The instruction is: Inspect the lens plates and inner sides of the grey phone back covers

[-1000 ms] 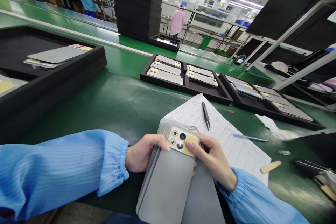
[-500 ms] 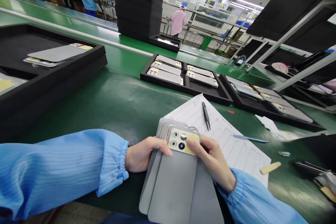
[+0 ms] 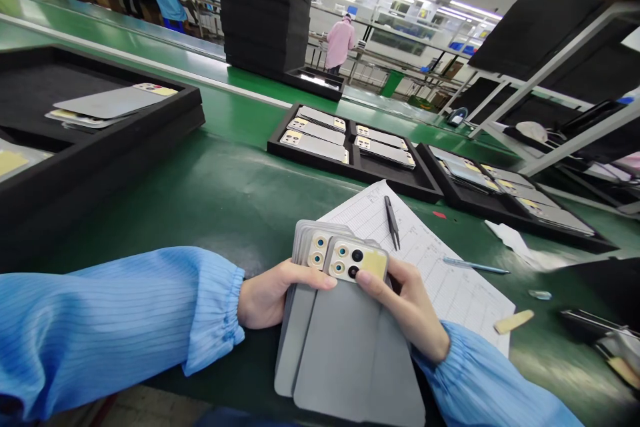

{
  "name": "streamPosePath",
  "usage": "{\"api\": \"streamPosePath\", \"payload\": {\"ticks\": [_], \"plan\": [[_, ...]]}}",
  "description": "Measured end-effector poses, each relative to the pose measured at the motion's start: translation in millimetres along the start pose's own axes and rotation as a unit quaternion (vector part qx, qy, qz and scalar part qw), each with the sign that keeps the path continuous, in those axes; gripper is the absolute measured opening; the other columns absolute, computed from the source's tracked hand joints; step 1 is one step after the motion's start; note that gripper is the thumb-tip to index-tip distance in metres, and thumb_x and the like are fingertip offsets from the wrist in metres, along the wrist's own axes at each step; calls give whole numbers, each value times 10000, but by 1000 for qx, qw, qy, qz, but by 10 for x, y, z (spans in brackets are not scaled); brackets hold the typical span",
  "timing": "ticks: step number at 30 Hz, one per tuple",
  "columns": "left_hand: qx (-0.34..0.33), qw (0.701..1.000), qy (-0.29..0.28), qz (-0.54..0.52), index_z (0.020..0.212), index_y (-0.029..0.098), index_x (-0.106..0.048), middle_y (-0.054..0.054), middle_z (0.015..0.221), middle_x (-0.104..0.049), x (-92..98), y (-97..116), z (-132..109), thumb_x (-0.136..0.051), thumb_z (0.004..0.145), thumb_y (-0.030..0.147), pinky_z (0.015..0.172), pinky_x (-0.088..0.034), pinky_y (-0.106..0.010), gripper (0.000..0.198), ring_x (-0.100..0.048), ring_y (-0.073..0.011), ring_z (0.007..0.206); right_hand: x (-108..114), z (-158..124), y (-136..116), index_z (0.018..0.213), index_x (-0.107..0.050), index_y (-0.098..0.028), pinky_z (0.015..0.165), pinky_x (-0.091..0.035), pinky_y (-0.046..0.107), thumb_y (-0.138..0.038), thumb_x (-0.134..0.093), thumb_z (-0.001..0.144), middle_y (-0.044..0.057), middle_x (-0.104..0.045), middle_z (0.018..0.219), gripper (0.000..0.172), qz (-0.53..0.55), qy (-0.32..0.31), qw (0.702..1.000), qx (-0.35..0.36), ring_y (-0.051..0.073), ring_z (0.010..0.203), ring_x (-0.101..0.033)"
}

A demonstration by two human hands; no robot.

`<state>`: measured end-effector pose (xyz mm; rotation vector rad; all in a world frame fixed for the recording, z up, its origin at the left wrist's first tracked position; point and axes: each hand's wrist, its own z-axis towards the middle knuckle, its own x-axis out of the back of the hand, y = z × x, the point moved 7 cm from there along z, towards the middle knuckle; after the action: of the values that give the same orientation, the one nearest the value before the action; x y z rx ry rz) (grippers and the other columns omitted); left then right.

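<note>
A fanned stack of grey phone back covers [image 3: 345,340] is held between my two hands above the table's near edge. Each visible camera area has round lens openings, and the top one carries a pale yellow film patch. My left hand [image 3: 280,287] grips the stack from the left, its thumb lying across the top cover just below the lenses. On the other side my right hand [image 3: 407,300] is closed on the covers, thumb pressed by the lower lens. The fingers beneath the stack are hidden.
Black tweezers [image 3: 393,221] and a blue pen [image 3: 475,265] lie on a printed sheet [image 3: 440,280]. Beyond are black trays [image 3: 390,179] of covers, another tray [image 3: 165,110] at left, and a tall black stack [image 3: 265,13]. Several people work in the background.
The top cover has shifted right in the fan, and the lenses of a cover beneath now show at its left. My left thumb has slid slightly right; my right thumb now sits by the lower lens.
</note>
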<state>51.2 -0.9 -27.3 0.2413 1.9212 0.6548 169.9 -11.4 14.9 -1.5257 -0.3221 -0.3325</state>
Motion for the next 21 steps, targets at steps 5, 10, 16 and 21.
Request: {"api": "streamPosePath", "payload": {"ticks": [5,10,16,21], "plan": [[15,1000,21,-15,1057,82,-575,-101,886,-678,39,-19,-6,-527,634,167,847,-403,-357,434,-602,-233,878,103,19,80,824,-639,-154,543,-454,261,-356,-602,730,36,-673,726,225,153,55,985,-61,195,657,-608],[10,999,33,-14,1094,94,-551,-112,991,-648,65,-15,-6,-507,644,157,896,-363,-403,456,-573,-260,953,286,74,142,791,-640,-174,459,-456,253,-303,-611,715,33,-674,667,152,252,144,954,-74,196,590,-622],[-1,998,-66,-14,1107,67,-552,-132,1087,-610,-47,-3,0,-455,665,156,913,-356,-390,461,-550,-263,1009,548,91,207,809,-615,-208,438,-479,276,-328,-564,760,25,-656,669,140,282,218,930,-91,179,508,-606],[-11,996,-91,-8,1098,65,-564,-120,1131,-588,-85,6,6,-447,677,141,938,-347,-402,443,-540,-257,1028,574,118,178,1006,-559,-253,516,-514,275,-355,-533,790,29,-662,878,240,221,199,953,-50,193,658,-637]]}}
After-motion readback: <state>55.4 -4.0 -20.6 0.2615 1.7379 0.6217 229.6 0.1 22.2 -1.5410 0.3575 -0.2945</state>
